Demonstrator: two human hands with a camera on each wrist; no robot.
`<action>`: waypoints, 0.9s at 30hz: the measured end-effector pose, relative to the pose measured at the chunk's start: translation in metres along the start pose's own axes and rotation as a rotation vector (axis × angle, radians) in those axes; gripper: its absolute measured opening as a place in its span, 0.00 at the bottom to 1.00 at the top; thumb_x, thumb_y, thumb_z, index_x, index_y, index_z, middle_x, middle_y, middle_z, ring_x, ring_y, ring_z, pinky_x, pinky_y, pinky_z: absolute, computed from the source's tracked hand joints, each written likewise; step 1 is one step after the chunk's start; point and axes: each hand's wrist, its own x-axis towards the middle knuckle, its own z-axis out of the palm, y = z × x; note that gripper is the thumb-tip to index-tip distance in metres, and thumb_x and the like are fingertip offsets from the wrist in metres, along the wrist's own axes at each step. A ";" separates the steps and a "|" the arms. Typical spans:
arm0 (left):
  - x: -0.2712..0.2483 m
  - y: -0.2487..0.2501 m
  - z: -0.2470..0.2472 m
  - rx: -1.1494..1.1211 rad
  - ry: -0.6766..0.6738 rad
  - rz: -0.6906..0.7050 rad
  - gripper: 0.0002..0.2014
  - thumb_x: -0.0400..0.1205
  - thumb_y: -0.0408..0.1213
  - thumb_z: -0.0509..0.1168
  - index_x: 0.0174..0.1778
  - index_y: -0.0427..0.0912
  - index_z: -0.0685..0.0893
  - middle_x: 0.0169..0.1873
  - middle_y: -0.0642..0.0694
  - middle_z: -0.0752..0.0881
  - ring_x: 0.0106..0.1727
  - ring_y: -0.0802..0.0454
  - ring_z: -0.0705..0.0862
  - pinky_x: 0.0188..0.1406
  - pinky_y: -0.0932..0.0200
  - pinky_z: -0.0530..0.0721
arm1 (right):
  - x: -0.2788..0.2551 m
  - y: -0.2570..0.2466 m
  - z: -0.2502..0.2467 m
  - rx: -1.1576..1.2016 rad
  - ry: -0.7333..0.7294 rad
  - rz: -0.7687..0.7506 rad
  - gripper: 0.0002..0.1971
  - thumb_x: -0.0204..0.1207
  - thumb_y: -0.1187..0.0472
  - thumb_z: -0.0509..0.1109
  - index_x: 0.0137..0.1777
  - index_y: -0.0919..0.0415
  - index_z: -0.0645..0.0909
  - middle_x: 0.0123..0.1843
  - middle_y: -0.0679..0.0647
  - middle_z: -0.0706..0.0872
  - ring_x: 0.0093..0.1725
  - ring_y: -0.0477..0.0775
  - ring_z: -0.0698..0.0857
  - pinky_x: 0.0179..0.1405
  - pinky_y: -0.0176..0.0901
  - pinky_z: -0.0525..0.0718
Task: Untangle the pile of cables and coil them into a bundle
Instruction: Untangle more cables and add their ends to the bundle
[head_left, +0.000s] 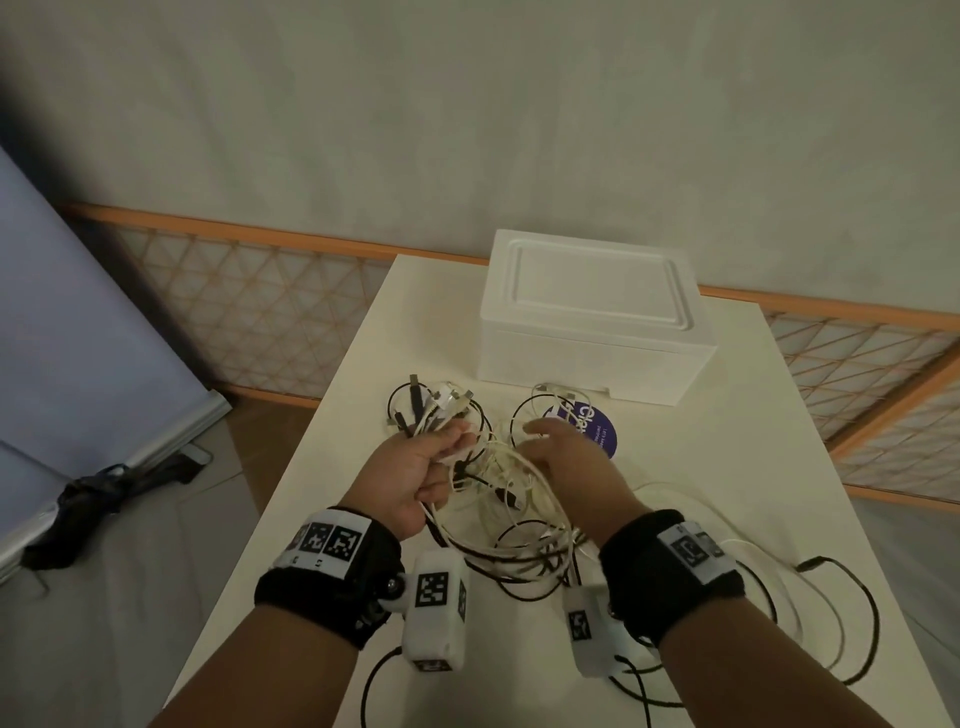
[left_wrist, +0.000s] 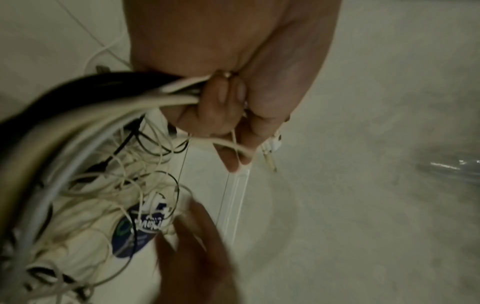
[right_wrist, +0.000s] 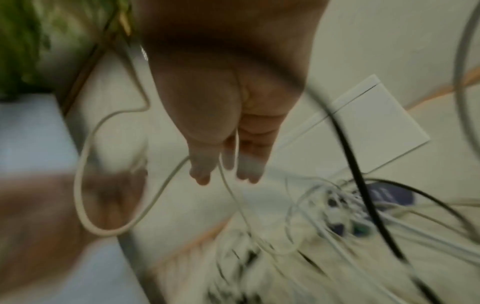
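A tangle of white and black cables (head_left: 511, 512) hangs between my hands above the white table (head_left: 737, 426). My left hand (head_left: 441, 460) grips several strands of it; the left wrist view shows the fingers (left_wrist: 221, 107) curled round the bunched cables (left_wrist: 109, 115). Plug ends (head_left: 441, 402) stick out beyond that fist. My right hand (head_left: 545, 444) hovers over the tangle with straight fingers (right_wrist: 249, 166), and a thin white cable (right_wrist: 85, 164) loops past them. More cable loops (head_left: 831, 623) trail on the table at the right.
A closed white box (head_left: 592, 322) stands at the table's back. A round purple disc (head_left: 605, 439) lies in front of it, partly under cables. Beyond the table are a lattice screen (head_left: 260, 322), a pale board (head_left: 78, 322) and a dark bundle on the floor (head_left: 93, 499).
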 end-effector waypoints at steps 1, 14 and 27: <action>0.003 -0.001 -0.001 0.019 -0.001 0.018 0.08 0.83 0.29 0.62 0.53 0.39 0.86 0.43 0.47 0.90 0.12 0.62 0.58 0.09 0.71 0.58 | 0.001 -0.002 -0.010 0.131 0.087 0.020 0.11 0.80 0.62 0.66 0.56 0.55 0.88 0.56 0.49 0.86 0.48 0.43 0.84 0.55 0.43 0.85; 0.008 0.007 0.044 0.293 -0.020 0.266 0.02 0.77 0.36 0.73 0.44 0.45 0.90 0.30 0.47 0.83 0.17 0.58 0.61 0.15 0.67 0.58 | -0.007 -0.012 -0.045 0.460 0.109 0.115 0.13 0.82 0.58 0.64 0.63 0.60 0.83 0.48 0.51 0.87 0.40 0.44 0.86 0.39 0.28 0.82; 0.025 -0.017 0.039 0.407 -0.194 0.169 0.07 0.77 0.32 0.71 0.49 0.35 0.86 0.22 0.48 0.77 0.15 0.57 0.61 0.19 0.64 0.58 | 0.002 -0.026 -0.067 0.655 0.287 0.287 0.14 0.79 0.71 0.61 0.37 0.57 0.83 0.28 0.50 0.85 0.25 0.46 0.84 0.27 0.37 0.83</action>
